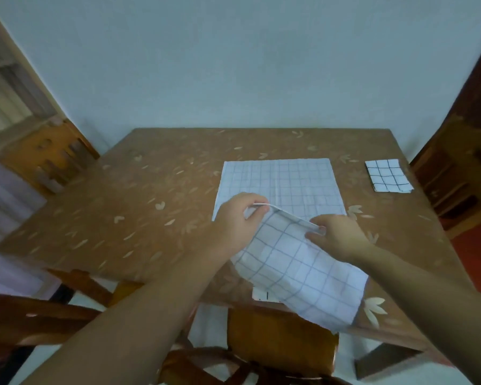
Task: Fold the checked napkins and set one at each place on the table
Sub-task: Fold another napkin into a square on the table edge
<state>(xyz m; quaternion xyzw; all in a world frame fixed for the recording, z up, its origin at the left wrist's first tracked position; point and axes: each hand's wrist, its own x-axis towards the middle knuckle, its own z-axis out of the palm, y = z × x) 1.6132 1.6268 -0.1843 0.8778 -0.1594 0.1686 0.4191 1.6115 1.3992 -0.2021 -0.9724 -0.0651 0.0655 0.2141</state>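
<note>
1. Head view. Partly hidden under the held napkin (297, 268): a white scrap (260, 295) at the near table (150, 204) edge, identity unclear. Near edge of the flat napkin (281, 182) covered by both hands.
2. Left hand (238, 218) and right hand (336, 234) each pinching the held napkin's top edge. Cloth draped below the grips, past the table edge.
3. Folded napkin (388, 176) far right, well apart.

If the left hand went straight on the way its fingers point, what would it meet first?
Probably the flat white checked napkin spread on the brown table, just beyond the left hand; height unclear.
</note>
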